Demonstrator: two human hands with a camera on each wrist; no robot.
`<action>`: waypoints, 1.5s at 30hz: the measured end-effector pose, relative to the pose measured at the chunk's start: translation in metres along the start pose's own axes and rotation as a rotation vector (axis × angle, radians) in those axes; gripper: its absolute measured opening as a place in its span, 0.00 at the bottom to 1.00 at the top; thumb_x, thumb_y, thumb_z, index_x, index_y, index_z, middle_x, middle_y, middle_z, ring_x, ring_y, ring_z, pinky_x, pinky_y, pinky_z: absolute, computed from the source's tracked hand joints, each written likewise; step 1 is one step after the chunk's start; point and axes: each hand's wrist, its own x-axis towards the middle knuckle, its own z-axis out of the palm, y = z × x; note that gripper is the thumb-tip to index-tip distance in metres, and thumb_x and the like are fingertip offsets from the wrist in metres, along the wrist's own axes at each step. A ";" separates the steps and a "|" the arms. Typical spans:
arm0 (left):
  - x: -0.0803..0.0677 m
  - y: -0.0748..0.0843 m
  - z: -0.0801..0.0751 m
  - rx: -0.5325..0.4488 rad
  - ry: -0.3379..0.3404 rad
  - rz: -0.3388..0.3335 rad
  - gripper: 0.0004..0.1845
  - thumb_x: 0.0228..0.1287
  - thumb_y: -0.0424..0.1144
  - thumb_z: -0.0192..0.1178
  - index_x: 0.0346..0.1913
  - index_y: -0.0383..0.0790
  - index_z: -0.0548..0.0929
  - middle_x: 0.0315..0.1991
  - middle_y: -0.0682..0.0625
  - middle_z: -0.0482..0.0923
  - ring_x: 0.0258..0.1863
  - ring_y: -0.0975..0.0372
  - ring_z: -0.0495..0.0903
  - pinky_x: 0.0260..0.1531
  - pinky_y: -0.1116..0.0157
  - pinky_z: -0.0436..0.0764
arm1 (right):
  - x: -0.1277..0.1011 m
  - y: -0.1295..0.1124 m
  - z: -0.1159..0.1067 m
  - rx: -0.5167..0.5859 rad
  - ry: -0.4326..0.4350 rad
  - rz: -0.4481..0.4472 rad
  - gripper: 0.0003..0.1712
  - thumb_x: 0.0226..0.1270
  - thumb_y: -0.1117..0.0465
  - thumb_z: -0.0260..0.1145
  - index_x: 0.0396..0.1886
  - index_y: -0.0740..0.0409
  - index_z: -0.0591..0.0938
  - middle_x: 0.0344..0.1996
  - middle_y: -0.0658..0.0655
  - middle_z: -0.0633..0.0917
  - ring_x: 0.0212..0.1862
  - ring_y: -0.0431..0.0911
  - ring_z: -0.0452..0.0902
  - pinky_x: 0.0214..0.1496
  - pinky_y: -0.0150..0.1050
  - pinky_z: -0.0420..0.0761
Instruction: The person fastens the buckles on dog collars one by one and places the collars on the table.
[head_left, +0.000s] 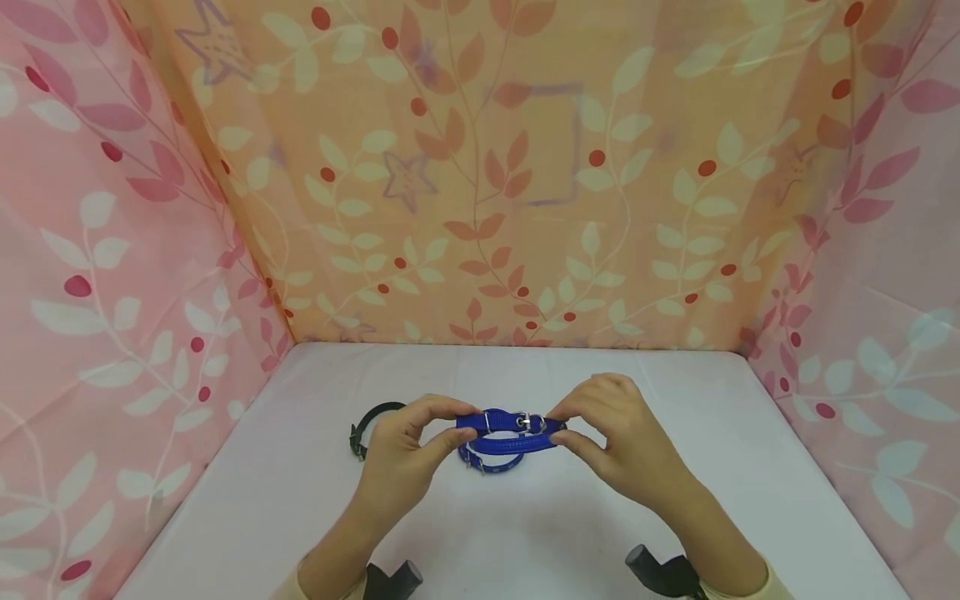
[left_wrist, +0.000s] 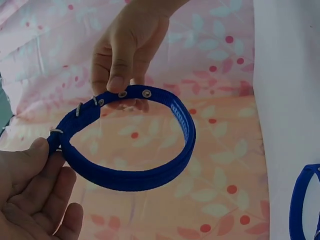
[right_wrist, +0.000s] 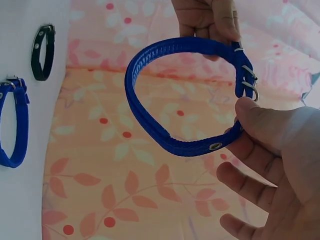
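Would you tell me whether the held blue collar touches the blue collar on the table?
Apart: the right wrist view shows the held collar raised, well clear of the lying collar.

This is a small staged recording booth rather than a lived-in room: a white table (head_left: 525, 533) is closed in on three sides by hanging curtains (head_left: 480, 183) printed with pink and orange leaves and red berries.

Bright, even, soft light; faint shadows, no glare, mild wide-angle distortion.
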 end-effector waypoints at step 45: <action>0.003 0.000 0.003 -0.195 -0.251 -0.332 0.33 0.64 0.49 0.71 0.72 0.54 0.74 0.66 0.55 0.78 0.60 0.57 0.81 0.54 0.65 0.83 | -0.002 -0.006 -0.014 0.182 -0.022 0.453 0.42 0.41 0.47 0.87 0.60 0.44 0.83 0.55 0.44 0.83 0.62 0.44 0.75 0.64 0.59 0.76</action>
